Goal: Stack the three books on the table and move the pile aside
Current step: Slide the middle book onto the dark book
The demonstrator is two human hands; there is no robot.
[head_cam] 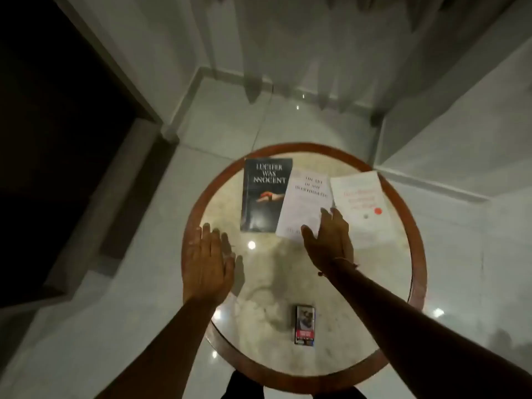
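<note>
Three books lie side by side on the far half of a round marble table (288, 283) with a wooden rim. A dark book (263, 197) is on the left, a white book (305, 203) in the middle overlapping its edge, and a white book with red lettering (364, 208) on the right. My right hand (328, 240) is open, palm down, over the near corner of the middle book; whether it touches is unclear. My left hand (208, 263) is open and flat above the table's left rim, holding nothing.
A small dark box (304, 324) lies near the table's front edge. Glossy pale floor tiles surround the table. A dark doorway is at the left, and white walls stand behind and to the right.
</note>
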